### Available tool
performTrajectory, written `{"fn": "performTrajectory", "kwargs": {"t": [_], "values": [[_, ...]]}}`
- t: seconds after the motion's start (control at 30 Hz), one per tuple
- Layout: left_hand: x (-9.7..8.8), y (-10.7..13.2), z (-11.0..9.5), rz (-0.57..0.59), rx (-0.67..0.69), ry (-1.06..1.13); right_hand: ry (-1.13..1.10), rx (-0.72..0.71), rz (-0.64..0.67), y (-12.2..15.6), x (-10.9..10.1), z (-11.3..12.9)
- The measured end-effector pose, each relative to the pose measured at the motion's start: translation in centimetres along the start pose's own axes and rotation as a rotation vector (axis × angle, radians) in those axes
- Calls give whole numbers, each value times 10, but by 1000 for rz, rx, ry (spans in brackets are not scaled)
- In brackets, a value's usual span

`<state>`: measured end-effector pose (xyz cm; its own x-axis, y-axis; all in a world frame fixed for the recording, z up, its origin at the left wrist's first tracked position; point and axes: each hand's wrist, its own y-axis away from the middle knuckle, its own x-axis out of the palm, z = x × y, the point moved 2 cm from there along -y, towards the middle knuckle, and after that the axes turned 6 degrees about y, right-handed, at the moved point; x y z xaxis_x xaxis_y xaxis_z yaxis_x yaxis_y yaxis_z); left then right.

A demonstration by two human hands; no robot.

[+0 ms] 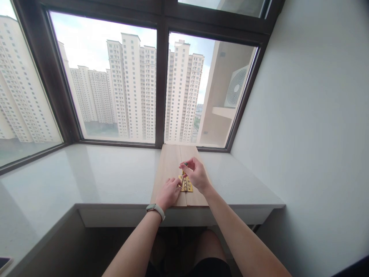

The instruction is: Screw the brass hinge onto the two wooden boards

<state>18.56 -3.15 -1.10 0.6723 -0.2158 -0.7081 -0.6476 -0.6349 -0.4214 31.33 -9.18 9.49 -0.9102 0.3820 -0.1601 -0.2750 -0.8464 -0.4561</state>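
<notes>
Two light wooden boards (170, 165) lie side by side on the white window-sill counter (115, 177). A brass hinge (186, 185) sits over the seam between them, near the front edge. My left hand (170, 191) rests on the left board, fingers pressed down right beside the hinge. My right hand (195, 173) hovers just above the hinge, thumb and fingers pinched round a small dark tool, a screwdriver by the look of it, whose tip points down at the hinge. A watch (155, 209) is on my left wrist.
A big dark-framed window (161, 84) runs along the back of the counter. A white wall (311, 134) closes the right side. The counter wraps round to the left. My knees (207, 246) show below the counter's front edge.
</notes>
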Motion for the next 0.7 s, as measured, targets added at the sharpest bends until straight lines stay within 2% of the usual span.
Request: {"fn": "performTrajectory", "kwargs": {"t": [0.3,0.53,0.7], "values": [[-1,0,0,0,12,4,-60,20,121,1,3,7],[1,-1,2,2,8,12,-39,19,11,0,3,3],[1,0,3,1,18,15,-54,9,69,-1,3,4]]}}
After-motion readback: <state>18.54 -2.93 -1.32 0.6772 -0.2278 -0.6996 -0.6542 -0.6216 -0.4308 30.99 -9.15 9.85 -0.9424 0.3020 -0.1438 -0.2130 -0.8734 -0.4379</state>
